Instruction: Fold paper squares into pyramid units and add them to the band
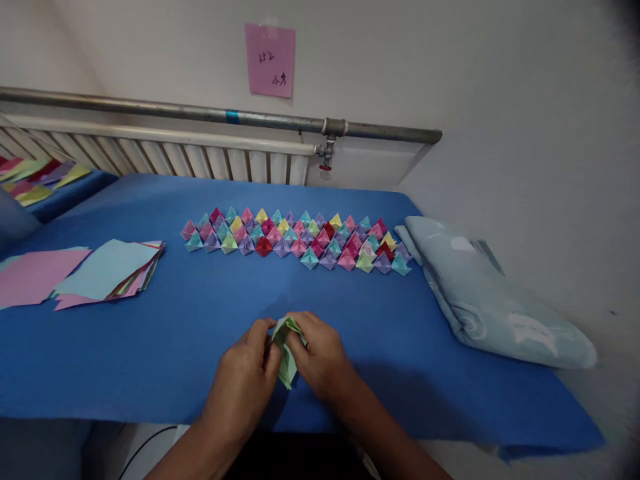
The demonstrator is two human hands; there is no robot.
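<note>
Paper (289,363): light green, creased into a folded, pointed form, layered edges at top, lower tip pointing down; held above the near part of the blue cloth (210,353). Left hand (245,373): fingers curled, thumb and index closed on the paper's left edge. Right hand (323,353): fingers bent around its right side, thumb pressed into the fold. Beyond, rows of small multicoloured folded boats (299,248); flat sheets (113,270) lie at left.
</note>
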